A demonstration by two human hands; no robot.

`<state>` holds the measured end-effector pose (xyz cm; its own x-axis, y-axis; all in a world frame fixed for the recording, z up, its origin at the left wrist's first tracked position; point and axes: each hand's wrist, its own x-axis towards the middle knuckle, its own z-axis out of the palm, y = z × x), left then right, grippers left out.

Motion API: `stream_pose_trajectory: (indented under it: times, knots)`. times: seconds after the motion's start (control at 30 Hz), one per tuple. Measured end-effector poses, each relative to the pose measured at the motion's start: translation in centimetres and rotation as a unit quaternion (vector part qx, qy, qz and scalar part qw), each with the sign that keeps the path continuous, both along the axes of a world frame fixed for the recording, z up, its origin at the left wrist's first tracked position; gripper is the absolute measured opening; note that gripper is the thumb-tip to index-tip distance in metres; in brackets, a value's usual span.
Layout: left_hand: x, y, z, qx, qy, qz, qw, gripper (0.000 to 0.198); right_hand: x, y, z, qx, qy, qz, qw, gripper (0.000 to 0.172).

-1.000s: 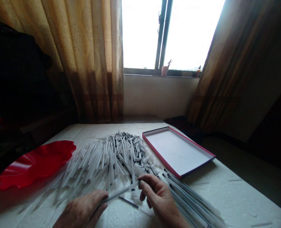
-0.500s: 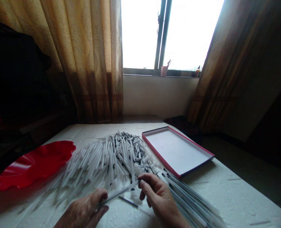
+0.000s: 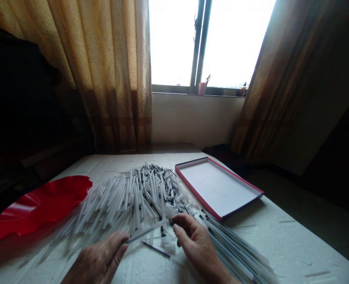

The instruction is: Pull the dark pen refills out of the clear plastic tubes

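Observation:
My left hand (image 3: 99,256) is closed, thumb against fingers, around one end of a thin translucent plastic tube (image 3: 146,232). The tube slants up to the right, and something dark seems to run inside it. Just past its far end, my right hand (image 3: 195,244) pinches a small black piece (image 3: 171,222), too small to name exactly. A narrow gap shows between that piece and the tube. Under and beyond both hands lies a heap of similar translucent tubes (image 3: 109,201), with short black parts (image 3: 155,170) mixed in at its far end. A thin black rod (image 3: 156,250) lies on the table between my hands.
A bundle of long grey-filled tubes (image 3: 236,246) lies beside my right hand. Behind it sits a shallow red-rimmed box lid (image 3: 218,187) with a white inside. A red wavy-edged tray (image 3: 44,205) stands at the left on the white table (image 3: 298,248). Curtains and a window are behind.
The tube's far end has come away from my right fingertips, leaving a small gap. My left hand has shifted slightly left with the tube. My right hand stays nearly in place.

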<state>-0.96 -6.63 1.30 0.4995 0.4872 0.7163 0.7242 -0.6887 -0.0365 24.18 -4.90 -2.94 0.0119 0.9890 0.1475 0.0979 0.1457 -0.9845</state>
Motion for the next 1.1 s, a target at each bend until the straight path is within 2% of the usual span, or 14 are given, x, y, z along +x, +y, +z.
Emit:
stream_pose_trajectory:
  times: [0.17,0.4,0.6,0.7,0.8,0.9,1.0,1.1]
  knots:
    - [-0.2,-0.3,-0.1,0.005,0.009,-0.002,1.0,0.036,-0.3,0.0,0.0,-0.017,0.002,-0.005,1.0,0.032]
    - [0.1,0.0,-0.1,0.006,0.007,-0.014,1.0,0.035,-0.7,-0.4,1.6,-0.037,0.086,0.085,0.992,0.058]
    - [0.4,-0.3,0.2,0.002,0.018,-0.01,1.0,0.035,-0.8,-0.4,1.1,-0.053,0.142,0.064,0.986,0.06]
    - [0.5,-0.3,0.1,0.021,0.028,-0.007,0.999,0.036,-0.8,-0.3,0.4,-0.049,0.151,0.066,0.985,0.055]
    - [0.2,-0.1,-0.4,0.024,0.041,0.001,0.999,0.035,-0.9,-0.2,0.1,-0.046,0.179,0.024,0.982,0.048]
    - [-0.1,0.0,-0.7,0.038,0.045,0.016,0.998,0.035,-0.7,0.0,0.6,-0.063,0.248,-0.046,0.966,0.051]
    - [-0.5,0.2,-0.6,0.037,0.036,0.024,0.998,0.034,-0.1,0.1,2.0,-0.074,0.324,-0.099,0.938,0.056]
    - [-0.9,0.5,-0.6,0.022,0.026,0.039,0.999,0.034,0.7,0.1,4.0,-0.053,0.368,-0.137,0.918,0.053]
